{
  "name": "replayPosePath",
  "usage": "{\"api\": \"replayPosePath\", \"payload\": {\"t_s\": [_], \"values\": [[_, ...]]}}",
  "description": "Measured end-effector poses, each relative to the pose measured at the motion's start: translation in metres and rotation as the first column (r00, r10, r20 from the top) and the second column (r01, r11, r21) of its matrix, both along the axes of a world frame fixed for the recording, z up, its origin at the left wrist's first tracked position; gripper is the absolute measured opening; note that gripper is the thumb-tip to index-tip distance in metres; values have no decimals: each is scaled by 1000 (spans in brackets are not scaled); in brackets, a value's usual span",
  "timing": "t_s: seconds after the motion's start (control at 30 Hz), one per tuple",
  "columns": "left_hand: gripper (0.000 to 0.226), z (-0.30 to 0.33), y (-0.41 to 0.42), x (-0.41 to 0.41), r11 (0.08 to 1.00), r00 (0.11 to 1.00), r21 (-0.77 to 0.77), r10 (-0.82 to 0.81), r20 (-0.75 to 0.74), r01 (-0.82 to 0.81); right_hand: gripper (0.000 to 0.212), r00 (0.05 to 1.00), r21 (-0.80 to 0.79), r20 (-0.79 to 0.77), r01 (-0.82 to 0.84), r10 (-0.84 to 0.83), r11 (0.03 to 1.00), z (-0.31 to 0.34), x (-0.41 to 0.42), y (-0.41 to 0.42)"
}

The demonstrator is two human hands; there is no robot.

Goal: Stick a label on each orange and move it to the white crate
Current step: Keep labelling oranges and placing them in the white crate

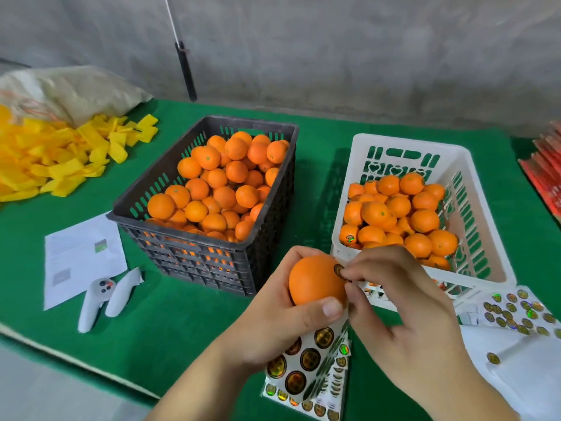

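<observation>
Above the near edge of the green felt-covered table, a smooth round orange is gripped by the left hand, with the thumb curled across its lower side and the fingers wrapped behind it. A small round dark-and-gold label is pinched against the orange's upper right side by the fingertips of the right hand. Beneath both hands, curling white sheets of holographic round stickers are spread on the felt. A white slotted plastic crate, partly filled with oranges, is seen just beyond the right hand. A dark grey slotted plastic crate, heaped with oranges, is placed to the left of it. Further left, two white handheld controllers are laid beside a printed white paper sheet, and a heap of yellow foam pieces is piled near the far corner.
</observation>
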State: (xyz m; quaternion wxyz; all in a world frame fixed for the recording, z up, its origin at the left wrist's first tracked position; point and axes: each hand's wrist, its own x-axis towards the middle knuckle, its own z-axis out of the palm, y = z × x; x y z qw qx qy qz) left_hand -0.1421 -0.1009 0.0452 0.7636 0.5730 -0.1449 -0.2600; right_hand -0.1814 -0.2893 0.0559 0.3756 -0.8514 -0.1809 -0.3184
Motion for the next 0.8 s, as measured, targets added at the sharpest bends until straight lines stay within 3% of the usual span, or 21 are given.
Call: {"api": "replayPosePath", "payload": {"t_s": [0.13, 0.27, 0.47, 0.63, 0.73, 0.8], "values": [[76, -2, -5, -1, 997, 997, -15, 72, -38, -73, 54, 987, -86, -159, -31, 17, 996, -5, -5, 1], [84, 0, -9, -4, 995, 995, 47, 82, 53, -85, 76, 973, -126, -221, 38, -65, 991, -16, -9, 7], [94, -4, -8, -1, 992, 997, -104, -73, 5, 73, 77, 984, 33, -176, -20, 26, 999, -12, -5, -9], [100, -16, -5, 12, 991, 994, -97, -102, -48, 97, 73, 982, 266, -177, 106, -59, 958, -6, 23, -36], [77, -19, 2, 28, 993, 996, -97, -75, -44, 70, 104, 893, 320, -377, 373, -244, 871, -14, 46, -64], [57, -15, 7, 41, 990, 998, -133, -49, -35, 44, 113, 792, 418, -609, 363, -39, 833, -22, 54, -68]]}}
